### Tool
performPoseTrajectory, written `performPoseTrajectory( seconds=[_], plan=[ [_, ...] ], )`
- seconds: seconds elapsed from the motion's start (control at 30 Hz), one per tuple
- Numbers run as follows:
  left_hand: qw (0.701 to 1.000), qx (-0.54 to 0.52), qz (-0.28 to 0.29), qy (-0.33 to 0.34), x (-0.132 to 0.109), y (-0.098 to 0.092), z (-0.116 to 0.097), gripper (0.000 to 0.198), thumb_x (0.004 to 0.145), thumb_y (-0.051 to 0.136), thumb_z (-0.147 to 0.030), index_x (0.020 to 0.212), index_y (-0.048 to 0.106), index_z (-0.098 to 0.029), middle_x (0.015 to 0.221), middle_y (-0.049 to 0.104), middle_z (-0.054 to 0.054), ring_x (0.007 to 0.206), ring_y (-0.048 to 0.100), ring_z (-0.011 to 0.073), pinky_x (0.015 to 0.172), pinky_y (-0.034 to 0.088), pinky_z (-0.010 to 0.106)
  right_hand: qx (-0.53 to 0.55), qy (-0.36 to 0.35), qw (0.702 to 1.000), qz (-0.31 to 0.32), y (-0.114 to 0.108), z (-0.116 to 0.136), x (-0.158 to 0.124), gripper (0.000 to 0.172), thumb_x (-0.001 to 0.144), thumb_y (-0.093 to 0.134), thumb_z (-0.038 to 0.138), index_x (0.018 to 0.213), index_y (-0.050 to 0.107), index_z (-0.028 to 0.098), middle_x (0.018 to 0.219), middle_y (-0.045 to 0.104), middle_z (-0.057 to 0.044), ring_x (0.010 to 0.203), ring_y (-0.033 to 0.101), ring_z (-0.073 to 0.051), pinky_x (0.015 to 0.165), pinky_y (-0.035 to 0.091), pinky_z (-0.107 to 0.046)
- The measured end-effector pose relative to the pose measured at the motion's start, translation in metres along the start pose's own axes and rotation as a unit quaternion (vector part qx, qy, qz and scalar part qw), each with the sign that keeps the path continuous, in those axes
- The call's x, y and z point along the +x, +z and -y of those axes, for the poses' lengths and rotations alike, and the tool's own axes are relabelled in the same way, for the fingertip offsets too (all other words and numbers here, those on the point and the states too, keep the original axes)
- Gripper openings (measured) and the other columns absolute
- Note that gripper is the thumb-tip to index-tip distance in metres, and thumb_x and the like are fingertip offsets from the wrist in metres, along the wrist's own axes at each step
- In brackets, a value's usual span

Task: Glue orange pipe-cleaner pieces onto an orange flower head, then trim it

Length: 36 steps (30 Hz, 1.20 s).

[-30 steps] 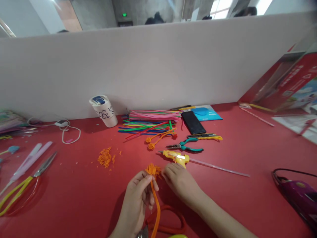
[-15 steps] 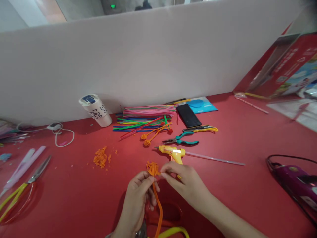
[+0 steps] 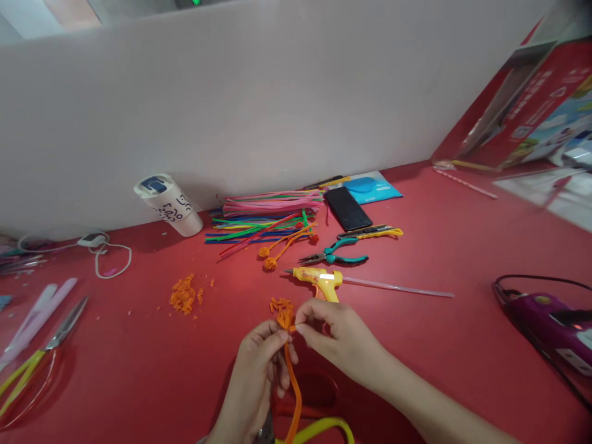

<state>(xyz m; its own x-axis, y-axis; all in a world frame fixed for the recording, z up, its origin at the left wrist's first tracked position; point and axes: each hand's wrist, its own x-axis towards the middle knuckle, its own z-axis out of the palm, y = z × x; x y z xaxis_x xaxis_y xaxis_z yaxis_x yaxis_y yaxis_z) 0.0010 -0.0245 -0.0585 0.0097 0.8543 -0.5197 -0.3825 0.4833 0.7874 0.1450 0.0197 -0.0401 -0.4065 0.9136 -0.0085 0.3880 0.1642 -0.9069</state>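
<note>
My left hand [image 3: 254,364] is closed on an orange fuzzy pipe cleaner [image 3: 296,391], just below a bushy head of short orange strands [image 3: 284,313]. The stem curves down toward the bottom edge. At the right side of that head, my right hand [image 3: 340,336] pinches one short strand between thumb and forefinger. Beneath the hands lie a yellow loop handle [image 3: 326,423] and a red one, partly hidden. Just beyond my right hand is a yellow glue gun [image 3: 319,277] with a clear glue stick in its back.
Orange clippings [image 3: 184,296] lie left of my hands. Scissors [image 3: 65,327] rest farther left. Behind are teal-handled pliers [image 3: 333,253], two orange-tipped stems [image 3: 271,263], bundled pipe cleaners [image 3: 272,203], a phone [image 3: 348,208] and a white tumbler [image 3: 171,206]. A purple device [image 3: 552,320] sits at right.
The view has shifted slightly, so the table items sit a little farther left. My right fingertips have moved slightly down and in along the orange head's right side. My left hand keeps its hold.
</note>
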Motion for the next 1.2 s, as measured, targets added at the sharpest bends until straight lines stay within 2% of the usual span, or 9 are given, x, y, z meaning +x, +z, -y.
performPoseTrajectory(
  seconds=[0.23, 0.43, 0.6, 0.67, 0.77, 0.83, 0.9, 1.03, 1.2],
  plan=[
    [1.0, 0.021, -0.005, 0.011, 0.0, 0.001, -0.001, 0.015, 0.075, 0.06, -0.025, 0.065, 0.052, -0.016, 0.05, 0.059, -0.005, 0.026, 0.042, 0.0022, 0.024, 0.026, 0.009, -0.047, -0.034, 0.998, -0.015, 0.001, -0.001, -0.001, 0.011, 0.076, 0.05, 0.011, 0.071, 0.055, 0.019, 0.061, 0.059, 0.005, 0.052, 0.051, -0.007, 0.049, 0.035, -0.016],
    [0.999, 0.032, -0.015, 0.03, 0.0, 0.003, 0.0, 0.017, 0.073, 0.061, -0.027, 0.062, 0.052, -0.017, 0.049, 0.06, -0.005, 0.025, 0.042, 0.0026, 0.024, 0.026, 0.01, -0.119, -0.099, 0.987, -0.049, 0.004, -0.008, -0.005, 0.009, 0.078, 0.051, 0.013, 0.073, 0.057, 0.019, 0.063, 0.06, 0.001, 0.056, 0.05, -0.012, 0.055, 0.034, -0.022],
    [0.997, 0.041, -0.029, 0.05, 0.001, 0.001, 0.001, 0.014, 0.072, 0.063, -0.027, 0.066, 0.056, -0.017, 0.036, 0.048, -0.009, 0.024, 0.041, 0.0047, 0.025, 0.028, 0.011, -0.134, -0.156, 0.977, -0.061, 0.003, -0.006, -0.009, 0.011, 0.082, 0.047, 0.018, 0.08, 0.058, 0.019, 0.068, 0.063, -0.002, 0.061, 0.052, -0.014, 0.06, 0.037, -0.025],
    [0.994, 0.052, -0.043, 0.081, -0.001, 0.001, 0.0, 0.012, 0.07, 0.065, -0.026, 0.067, 0.058, -0.018, 0.038, 0.05, -0.009, 0.026, 0.044, 0.0061, 0.026, 0.032, 0.013, -0.079, -0.131, 0.986, -0.058, 0.0, 0.0, -0.01, 0.008, 0.081, 0.049, 0.019, 0.081, 0.057, 0.019, 0.066, 0.061, 0.0, 0.059, 0.052, -0.012, 0.059, 0.038, -0.023],
    [0.98, 0.091, -0.057, 0.165, -0.007, 0.001, -0.002, 0.009, 0.07, 0.066, -0.022, 0.063, 0.061, -0.019, 0.04, 0.054, -0.006, 0.031, 0.05, 0.0086, 0.033, 0.04, 0.017, 0.074, -0.013, 0.997, -0.025, -0.006, 0.01, -0.01, 0.008, 0.078, 0.05, 0.022, 0.072, 0.054, 0.019, 0.059, 0.055, 0.002, 0.053, 0.051, -0.01, 0.052, 0.038, -0.02],
    [0.964, 0.119, -0.075, 0.228, -0.011, 0.0, -0.002, 0.011, 0.071, 0.064, -0.019, 0.059, 0.063, -0.02, 0.042, 0.056, -0.005, 0.036, 0.052, 0.0101, 0.04, 0.045, 0.019, 0.173, 0.069, 0.982, 0.022, -0.006, 0.014, -0.01, 0.015, 0.077, 0.05, 0.029, 0.067, 0.051, 0.019, 0.052, 0.049, 0.004, 0.046, 0.047, -0.009, 0.046, 0.035, -0.02],
    [0.942, 0.143, -0.106, 0.285, -0.014, -0.002, -0.001, 0.012, 0.069, 0.065, -0.016, 0.058, 0.064, -0.021, 0.051, 0.061, -0.003, 0.044, 0.056, 0.0121, 0.046, 0.048, 0.022, 0.253, 0.12, 0.958, 0.063, -0.004, 0.016, -0.01, 0.019, 0.074, 0.053, 0.036, 0.067, 0.051, 0.018, 0.045, 0.044, 0.007, 0.039, 0.042, -0.007, 0.042, 0.033, -0.019],
    [0.903, 0.185, -0.152, 0.356, -0.016, -0.007, 0.004, 0.012, 0.064, 0.067, -0.013, 0.061, 0.068, -0.024, 0.067, 0.069, 0.0, 0.06, 0.061, 0.0162, 0.06, 0.051, 0.025, 0.321, 0.147, 0.931, 0.092, 0.001, 0.016, -0.011, 0.021, 0.07, 0.058, 0.039, 0.068, 0.052, 0.018, 0.039, 0.044, 0.009, 0.034, 0.037, -0.006, 0.038, 0.029, -0.018],
    [0.877, 0.23, -0.145, 0.397, -0.016, -0.011, 0.006, 0.015, 0.067, 0.066, -0.015, 0.07, 0.074, -0.028, 0.072, 0.073, 0.001, 0.066, 0.064, 0.0189, 0.065, 0.052, 0.029, 0.295, 0.155, 0.939, 0.087, -0.001, 0.022, -0.015, 0.017, 0.07, 0.056, 0.034, 0.065, 0.056, 0.018, 0.038, 0.043, 0.009, 0.035, 0.038, -0.006, 0.04, 0.03, -0.018]
  ],
)
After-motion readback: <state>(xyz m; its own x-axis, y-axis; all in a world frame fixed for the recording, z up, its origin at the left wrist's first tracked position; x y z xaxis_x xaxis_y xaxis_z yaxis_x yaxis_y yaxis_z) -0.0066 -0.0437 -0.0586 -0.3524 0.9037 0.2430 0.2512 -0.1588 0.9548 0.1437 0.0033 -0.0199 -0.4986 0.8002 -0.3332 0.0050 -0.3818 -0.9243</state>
